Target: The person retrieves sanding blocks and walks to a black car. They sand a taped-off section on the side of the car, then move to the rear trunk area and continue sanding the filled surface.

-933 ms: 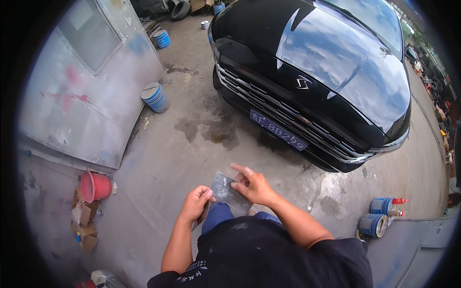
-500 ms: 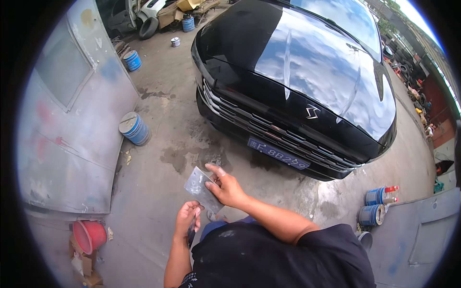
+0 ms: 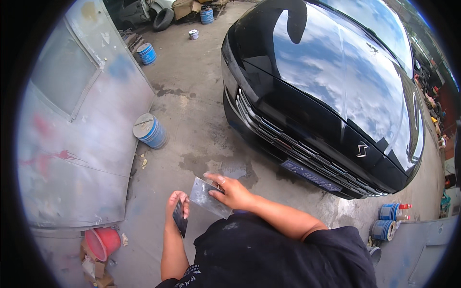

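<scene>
My right hand (image 3: 234, 192) grips a flat grey metal plate (image 3: 207, 198) by its right edge, held out in front of my chest. My left hand (image 3: 176, 202) is just left of the plate and holds a small dark flat scraper (image 3: 180, 220) that points downward. The two hands are close together, with the plate between them. Ahead and to the right stands a glossy black car (image 3: 326, 91), its front grille and number plate facing me.
A large grey panel (image 3: 72, 125) with paint smears leans at the left. A blue-and-white tin (image 3: 150, 130) stands on the concrete by it, a red bucket (image 3: 102, 242) lower left, more tins (image 3: 390, 221) at the right. Wet stains mark the floor.
The view has shifted, bringing the car closer and higher. My hands have risen nearer my chest, the plate still in my right hand and the scraper in my left.
</scene>
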Available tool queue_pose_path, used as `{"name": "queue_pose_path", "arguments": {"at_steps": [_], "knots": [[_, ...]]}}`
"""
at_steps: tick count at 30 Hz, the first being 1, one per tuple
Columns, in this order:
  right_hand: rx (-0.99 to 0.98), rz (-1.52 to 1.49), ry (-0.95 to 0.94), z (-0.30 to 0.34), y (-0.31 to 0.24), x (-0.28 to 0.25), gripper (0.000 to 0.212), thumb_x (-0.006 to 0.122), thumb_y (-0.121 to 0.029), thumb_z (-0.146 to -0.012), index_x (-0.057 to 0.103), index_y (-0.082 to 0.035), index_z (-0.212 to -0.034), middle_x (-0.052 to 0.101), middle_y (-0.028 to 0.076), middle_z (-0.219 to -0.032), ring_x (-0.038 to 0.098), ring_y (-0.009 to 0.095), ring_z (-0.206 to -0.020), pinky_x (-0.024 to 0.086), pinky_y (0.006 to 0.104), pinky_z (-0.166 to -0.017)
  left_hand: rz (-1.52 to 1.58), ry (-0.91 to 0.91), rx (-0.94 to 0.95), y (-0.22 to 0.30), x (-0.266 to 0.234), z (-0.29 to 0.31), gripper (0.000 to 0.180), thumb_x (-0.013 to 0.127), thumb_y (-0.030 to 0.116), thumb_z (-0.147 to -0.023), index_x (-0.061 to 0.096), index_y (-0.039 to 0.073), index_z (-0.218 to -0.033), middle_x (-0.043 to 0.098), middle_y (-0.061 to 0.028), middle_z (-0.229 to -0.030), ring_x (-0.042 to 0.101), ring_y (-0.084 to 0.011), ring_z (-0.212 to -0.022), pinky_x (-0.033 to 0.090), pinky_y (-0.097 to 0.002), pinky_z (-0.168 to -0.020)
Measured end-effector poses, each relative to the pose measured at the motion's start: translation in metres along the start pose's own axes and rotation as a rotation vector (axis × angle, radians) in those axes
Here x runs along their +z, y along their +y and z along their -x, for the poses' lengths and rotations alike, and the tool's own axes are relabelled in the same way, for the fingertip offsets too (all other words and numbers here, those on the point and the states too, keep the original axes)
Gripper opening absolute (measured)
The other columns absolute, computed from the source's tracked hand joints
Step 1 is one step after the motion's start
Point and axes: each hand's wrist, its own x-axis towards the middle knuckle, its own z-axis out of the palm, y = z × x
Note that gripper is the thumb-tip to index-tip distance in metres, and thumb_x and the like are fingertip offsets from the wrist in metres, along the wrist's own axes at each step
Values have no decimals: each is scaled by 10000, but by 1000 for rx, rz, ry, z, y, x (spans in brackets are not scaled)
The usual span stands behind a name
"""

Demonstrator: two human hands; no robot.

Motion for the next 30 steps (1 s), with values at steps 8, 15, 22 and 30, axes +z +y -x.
{"name": "queue_pose_path", "arguments": {"at_steps": [8,15,22,30], "knots": [[-98,68,-349,-126,36,-22,554,645,-168,-852,443,-100,-1364,630,189,-1018,627,361,-870,507,420,-772,-135,101,119,72,-3,-87,160,565,202,-942,499,61,-905,566,-63,-769,470,-86,-405,368,-220,-323],[-74,92,-426,-203,48,-5,517,628,-178,-861,465,-86,-1343,626,216,-1065,623,391,-889,498,448,-779,-351,4,-32,106,-12,-151,146,592,214,-939,556,74,-917,513,16,-553,429,-65,-391,318,-201,-361],[63,-4,-208,-298,66,26,493,663,-114,-849,499,-75,-1313,628,132,-861,608,243,-721,491,346,-676,-351,-150,-103,162,-71,-241,157,576,225,-941,521,84,-898,565,-26,-597,442,-63,-386,328,-200,-348],[168,48,304,-428,62,62,435,663,-101,-862,532,-72,-1276,556,43,-774,540,121,-684,471,285,-646,-289,-238,-155,235,-157,-332,210,543,263,-961,499,81,-866,586,-44,-696,456,-66,-411,341,-205,-349]]}}
